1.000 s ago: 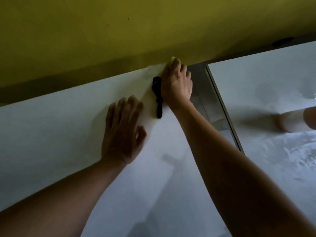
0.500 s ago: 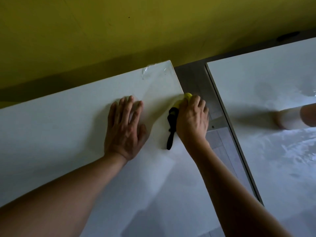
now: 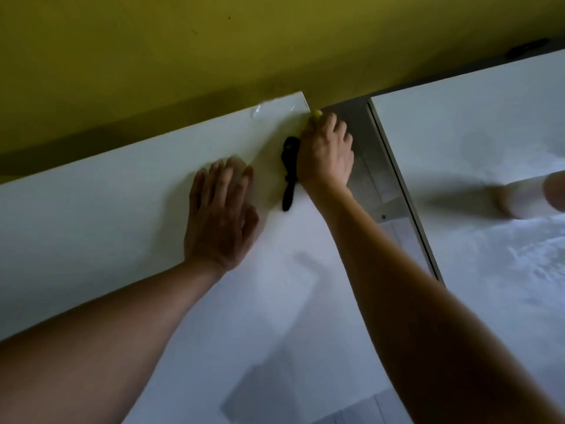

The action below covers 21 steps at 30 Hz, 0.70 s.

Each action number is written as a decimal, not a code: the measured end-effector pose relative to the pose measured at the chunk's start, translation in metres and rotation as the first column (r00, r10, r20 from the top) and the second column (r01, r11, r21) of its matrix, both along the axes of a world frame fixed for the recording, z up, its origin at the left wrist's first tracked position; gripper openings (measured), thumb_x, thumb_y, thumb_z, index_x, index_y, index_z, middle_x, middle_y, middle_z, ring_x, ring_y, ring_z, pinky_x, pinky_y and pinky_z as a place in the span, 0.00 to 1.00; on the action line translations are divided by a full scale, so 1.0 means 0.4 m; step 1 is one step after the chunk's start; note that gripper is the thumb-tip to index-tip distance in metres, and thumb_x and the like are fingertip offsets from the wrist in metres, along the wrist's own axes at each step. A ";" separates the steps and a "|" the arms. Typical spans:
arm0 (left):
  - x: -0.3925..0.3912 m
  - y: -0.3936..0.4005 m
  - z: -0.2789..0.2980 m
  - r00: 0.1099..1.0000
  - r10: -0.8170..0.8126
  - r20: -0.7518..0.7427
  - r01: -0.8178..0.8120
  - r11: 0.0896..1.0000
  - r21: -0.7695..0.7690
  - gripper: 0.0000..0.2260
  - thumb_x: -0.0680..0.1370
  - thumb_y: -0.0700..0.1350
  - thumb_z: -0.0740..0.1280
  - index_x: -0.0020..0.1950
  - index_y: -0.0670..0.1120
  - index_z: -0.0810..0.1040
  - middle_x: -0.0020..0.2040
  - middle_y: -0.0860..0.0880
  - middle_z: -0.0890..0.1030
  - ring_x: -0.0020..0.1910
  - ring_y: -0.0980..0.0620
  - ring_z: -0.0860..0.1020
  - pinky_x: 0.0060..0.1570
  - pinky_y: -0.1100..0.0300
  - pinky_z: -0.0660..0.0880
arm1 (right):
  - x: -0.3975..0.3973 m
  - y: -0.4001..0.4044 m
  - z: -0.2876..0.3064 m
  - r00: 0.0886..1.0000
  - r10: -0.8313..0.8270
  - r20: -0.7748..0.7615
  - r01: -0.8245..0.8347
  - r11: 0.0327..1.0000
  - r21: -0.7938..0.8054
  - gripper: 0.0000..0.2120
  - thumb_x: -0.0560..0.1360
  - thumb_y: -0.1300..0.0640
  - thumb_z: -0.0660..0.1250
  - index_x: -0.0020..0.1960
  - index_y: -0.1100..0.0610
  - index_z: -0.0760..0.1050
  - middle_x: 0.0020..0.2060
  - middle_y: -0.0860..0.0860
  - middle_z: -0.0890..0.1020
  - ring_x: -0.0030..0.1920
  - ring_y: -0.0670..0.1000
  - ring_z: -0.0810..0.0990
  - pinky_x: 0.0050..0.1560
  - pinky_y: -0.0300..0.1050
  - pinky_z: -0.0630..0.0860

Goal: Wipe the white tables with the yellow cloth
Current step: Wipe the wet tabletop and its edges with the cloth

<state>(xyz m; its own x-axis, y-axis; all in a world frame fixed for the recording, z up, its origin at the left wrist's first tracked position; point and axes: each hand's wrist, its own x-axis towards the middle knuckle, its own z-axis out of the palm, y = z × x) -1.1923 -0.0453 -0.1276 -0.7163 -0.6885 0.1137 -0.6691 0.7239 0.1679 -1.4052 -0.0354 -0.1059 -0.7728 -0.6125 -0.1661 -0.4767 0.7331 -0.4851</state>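
Against a yellow wall (image 3: 153,56), the yellow cloth (image 3: 316,114), mostly hidden beneath the right hand (image 3: 325,154) whose curled fingers grip it, has swept back up the white table (image 3: 91,215) edge toward its far corner. Left hand (image 3: 220,215) presses flat, fingers blurred. A black strap (image 3: 289,175) trails beside it; its purpose is unclear.

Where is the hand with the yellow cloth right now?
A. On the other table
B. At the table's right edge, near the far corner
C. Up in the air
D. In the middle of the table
B: the right hand presses the yellow cloth at the right edge of the white table, just short of its far corner, while the left hand lies flat farther in.
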 end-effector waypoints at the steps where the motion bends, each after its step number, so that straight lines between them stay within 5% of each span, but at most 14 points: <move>1: 0.000 -0.001 0.002 1.000 -0.001 -0.016 0.001 1.000 0.015 0.29 0.82 0.53 0.55 0.82 0.45 0.64 0.82 0.39 0.63 0.81 0.37 0.60 0.80 0.38 0.54 | 0.019 0.062 0.000 1.000 -0.008 0.010 0.008 1.000 0.011 0.20 0.83 0.49 0.52 0.71 0.57 0.63 0.64 0.57 0.72 0.63 0.59 0.72 0.62 0.58 0.71; 8: -0.001 0.003 0.001 0.999 0.015 -0.028 -0.014 1.000 0.013 0.30 0.80 0.51 0.58 0.82 0.45 0.65 0.82 0.39 0.63 0.81 0.36 0.61 0.80 0.38 0.54 | 0.130 0.409 -0.008 0.996 -0.074 -0.059 0.080 0.990 0.113 0.17 0.86 0.48 0.49 0.64 0.59 0.67 0.58 0.58 0.75 0.55 0.62 0.74 0.55 0.60 0.72; 16: -0.006 -0.008 -0.001 0.998 0.021 -0.055 -0.020 1.000 0.011 0.29 0.80 0.52 0.58 0.82 0.46 0.65 0.82 0.40 0.63 0.81 0.36 0.61 0.80 0.39 0.53 | 0.065 0.148 0.009 0.999 -0.049 -0.024 0.051 0.997 0.061 0.20 0.82 0.50 0.58 0.71 0.56 0.62 0.63 0.56 0.72 0.62 0.59 0.71 0.62 0.56 0.71; 21: -0.009 -0.010 -0.001 0.999 0.028 -0.047 -0.028 1.000 -0.001 0.29 0.79 0.52 0.58 0.81 0.47 0.66 0.82 0.40 0.63 0.81 0.36 0.61 0.81 0.40 0.54 | 0.062 0.186 -0.013 0.997 -0.036 -0.069 0.038 0.999 0.020 0.18 0.84 0.50 0.54 0.71 0.56 0.64 0.62 0.55 0.73 0.61 0.58 0.72 0.60 0.56 0.72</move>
<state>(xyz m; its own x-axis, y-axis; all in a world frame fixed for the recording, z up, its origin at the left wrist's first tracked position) -1.1960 -0.0494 -0.1279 -0.6906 -0.7079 0.1479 -0.6806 0.7054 0.1982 -1.3803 0.0388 -0.1112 -0.8050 -0.5800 -0.1247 -0.4804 0.7606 -0.4368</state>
